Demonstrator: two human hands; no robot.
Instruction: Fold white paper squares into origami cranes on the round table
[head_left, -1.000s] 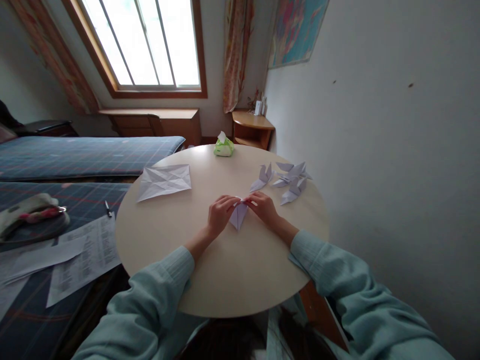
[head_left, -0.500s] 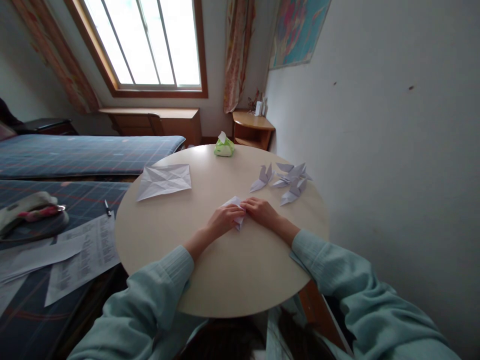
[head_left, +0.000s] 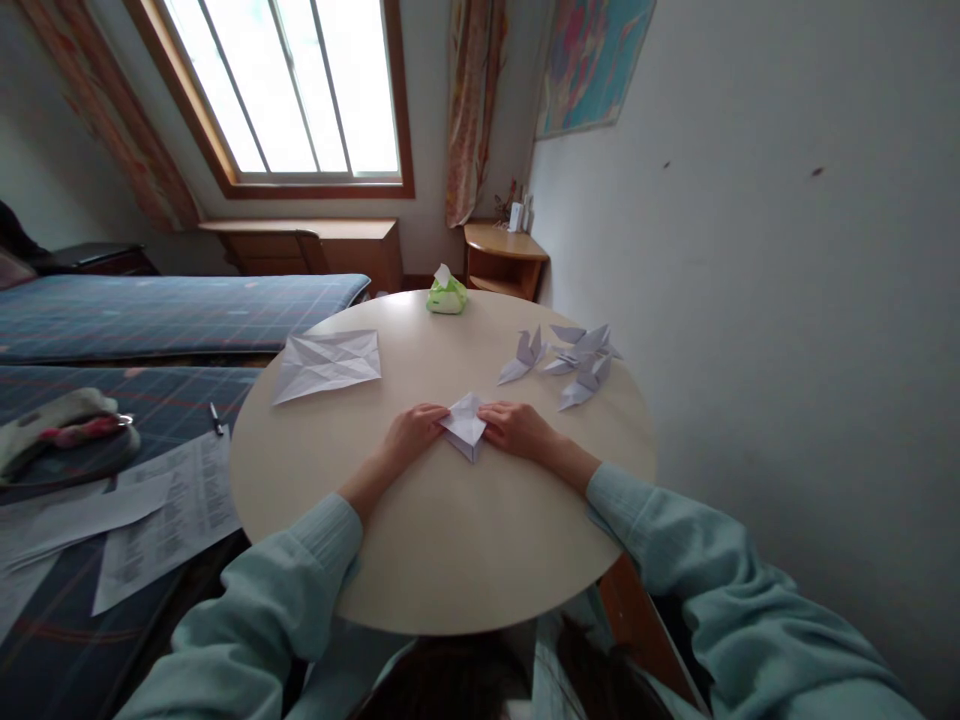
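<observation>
A small folded white paper [head_left: 465,424], roughly diamond-shaped with creases, lies near the middle of the round table [head_left: 420,560]. At its left corner, the fingers of my left hand [head_left: 415,430] are closed on the edge. My right hand [head_left: 517,428] grips the opposite corner, its fingers bent together. Beyond my right hand stands a folded paper crane [head_left: 523,356], with several more paper cranes [head_left: 589,365] clustered beside it. A creased, opened-out sheet of paper [head_left: 330,360] rests at the table's far left.
At the table's far edge sits a green tissue pack [head_left: 447,294]. To the left, a bed [head_left: 172,400] holds printed sheets [head_left: 172,510], a pen [head_left: 216,418] and a white and pink item. The wall [head_left: 750,300] runs close along the right.
My left hand has moved left off the top of the folded paper to its left corner, so more of the paper shows. My right hand has barely moved.
</observation>
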